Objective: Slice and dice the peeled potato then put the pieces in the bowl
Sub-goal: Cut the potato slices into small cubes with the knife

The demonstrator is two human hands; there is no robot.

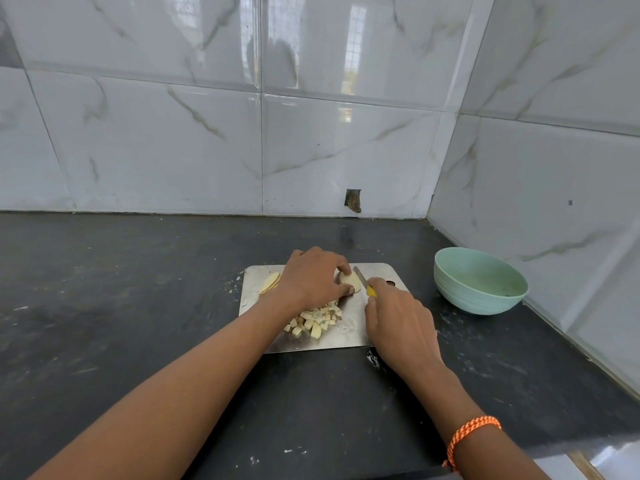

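A steel cutting board lies on the dark counter. My left hand holds a pale potato piece down on the board, fingers curled over it. My right hand grips a yellow-handled knife, its blade lying against the right side of that piece. A heap of diced potato sits on the board just in front of my left hand. A few potato slices lean together at the board's left end. The mint-green bowl stands to the right of the board, with no potato in it.
The black stone counter runs left and toward me; its front edge shows at the lower right. Glossy marble-look tiled walls close in behind and on the right, right behind the bowl. White scraps dot the counter near the board.
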